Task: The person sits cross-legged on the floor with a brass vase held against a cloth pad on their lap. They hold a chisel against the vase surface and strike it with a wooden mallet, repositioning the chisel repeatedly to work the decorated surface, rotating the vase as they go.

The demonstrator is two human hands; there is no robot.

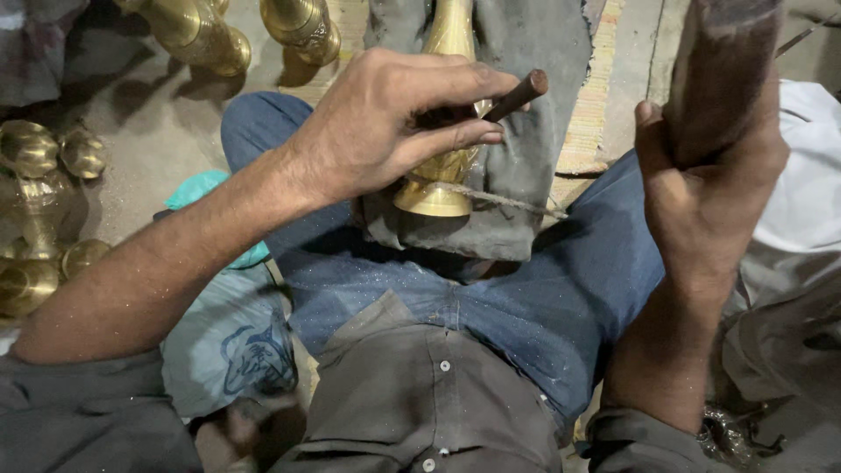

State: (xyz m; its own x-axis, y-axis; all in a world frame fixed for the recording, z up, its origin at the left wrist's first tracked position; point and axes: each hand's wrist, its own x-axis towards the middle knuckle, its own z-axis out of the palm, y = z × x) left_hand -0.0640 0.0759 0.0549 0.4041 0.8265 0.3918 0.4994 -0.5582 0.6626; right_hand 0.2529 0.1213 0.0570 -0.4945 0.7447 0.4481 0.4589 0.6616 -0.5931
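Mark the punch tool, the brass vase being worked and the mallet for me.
punch tool (519, 93), head view, on its brown exposed end.
brass vase (431, 198), head view, on its flared foot.
mallet (720, 79), head view, on its raised dark head.

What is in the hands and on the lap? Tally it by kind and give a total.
Brass vase: 1, on the lap
Grey cloth: 1, under the vase
Rod: 1, in the left hand
Dark block: 1, in the right hand
Thin cord or stick: 1, across the cloth
Total: 5
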